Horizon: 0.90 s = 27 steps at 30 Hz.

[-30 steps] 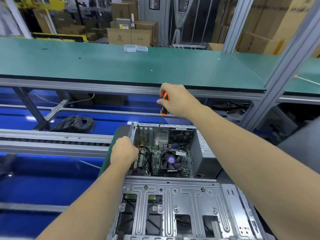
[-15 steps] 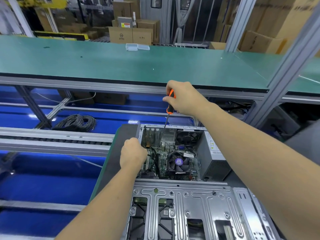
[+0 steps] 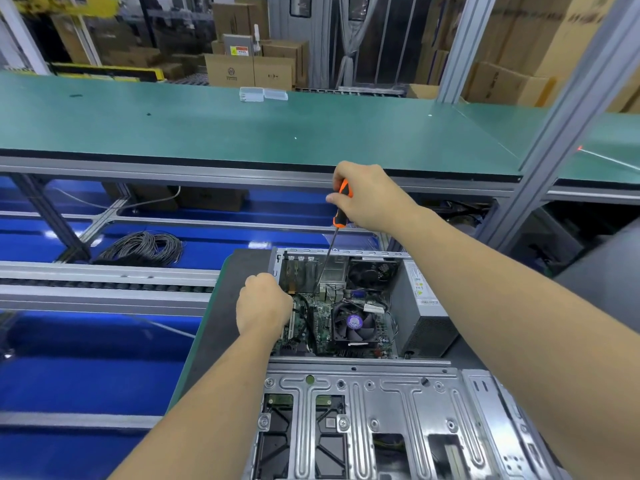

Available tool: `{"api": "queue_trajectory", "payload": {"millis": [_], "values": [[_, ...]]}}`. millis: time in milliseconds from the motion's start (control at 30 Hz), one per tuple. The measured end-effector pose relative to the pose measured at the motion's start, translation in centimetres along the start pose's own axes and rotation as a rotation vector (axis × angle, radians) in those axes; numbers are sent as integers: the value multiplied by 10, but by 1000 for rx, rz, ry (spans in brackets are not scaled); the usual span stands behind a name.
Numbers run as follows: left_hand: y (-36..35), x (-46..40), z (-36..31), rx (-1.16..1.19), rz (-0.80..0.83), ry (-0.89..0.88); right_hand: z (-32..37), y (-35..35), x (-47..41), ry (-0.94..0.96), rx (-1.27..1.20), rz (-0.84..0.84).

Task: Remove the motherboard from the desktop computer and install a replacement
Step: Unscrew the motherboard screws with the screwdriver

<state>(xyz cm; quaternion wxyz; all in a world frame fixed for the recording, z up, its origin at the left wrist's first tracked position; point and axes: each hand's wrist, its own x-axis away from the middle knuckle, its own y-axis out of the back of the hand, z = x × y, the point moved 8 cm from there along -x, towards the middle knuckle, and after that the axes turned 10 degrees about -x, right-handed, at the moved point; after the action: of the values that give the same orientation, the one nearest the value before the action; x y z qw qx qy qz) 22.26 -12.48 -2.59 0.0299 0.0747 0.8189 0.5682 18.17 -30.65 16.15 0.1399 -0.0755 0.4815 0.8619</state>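
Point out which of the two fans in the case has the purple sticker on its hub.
The CPU cooler fan on the motherboard; the rear case fan is plain black.

An open desktop computer case (image 3: 363, 403) lies on its side on a dark mat (image 3: 221, 327). The right hand (image 3: 372, 195) grips the orange-and-black handle of a screwdriver (image 3: 337, 220), whose thin shaft slants down into the case, its tip at the green motherboard (image 3: 320, 318) near the rear slots. The left hand (image 3: 263, 304), fingers curled, rests at the left edge of the motherboard; what it holds cannot be told. A CPU cooler fan (image 3: 354, 322) with a purple label sits on the motherboard, a rear fan (image 3: 372, 271) behind it and a grey power supply (image 3: 424, 315) to the right. A coil of black cable (image 3: 143, 247) lies left, below a green workbench (image 3: 242, 129) bearing two clear plastic boxes (image 3: 263, 94).
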Motion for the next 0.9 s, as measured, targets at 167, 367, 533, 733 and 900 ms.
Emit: {"api": "queue_trajectory", "payload": {"millis": [167,367,533,733,900], "values": [[1,-1,0,-16,-6,-15,4,1,-2,14,13,-4],[1,-3,-1,-27,1,-16,6,-3,-3,6,19,28],[0,-3,0,-35,-6,-10,6,-1,-7,3,21,25],[0,-4,1,-37,-8,-7,6,0,-5,4,33,19],[-1,-4,0,-40,-4,-11,8,-1,-4,10,46,23]]}}
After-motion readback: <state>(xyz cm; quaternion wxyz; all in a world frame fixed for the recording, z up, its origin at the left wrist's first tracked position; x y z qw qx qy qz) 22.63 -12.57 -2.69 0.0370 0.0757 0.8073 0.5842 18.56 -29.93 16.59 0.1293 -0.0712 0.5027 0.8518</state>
